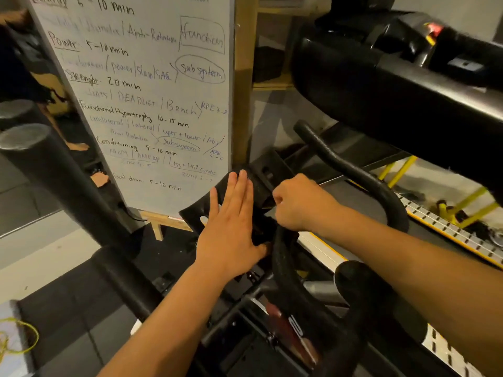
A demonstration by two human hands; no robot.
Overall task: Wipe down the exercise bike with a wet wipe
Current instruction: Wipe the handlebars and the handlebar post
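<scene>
Just ahead of the handlebar [353, 171], the left hand [231, 235] is pressing flat on the console bracket [192, 210]. The right hand [299, 205] is clenching, around what I cannot tell. Bracing while rubbing firmly is looking wisest.

Gym / training room. Evidence:
- Up and left of the left hand [231, 229]: tall white whiteboard [152, 104] with a handwritten session plan: "Power 5-10 min", "Deadlift / Bench", "Conditioning", "Cool down".
- Under both hands: black exercise bike [245, 317]. Its curved black padded handlebar [381, 191] loops just right of the right hand [296, 205].
- Far left of the hands: two black cylindrical foam rollers [54, 170], tilted.
- Below the left hand: black rubber floor matting [81, 308].
- Right of the right hand: yellow-painted metal frame [402, 170].
</scene>
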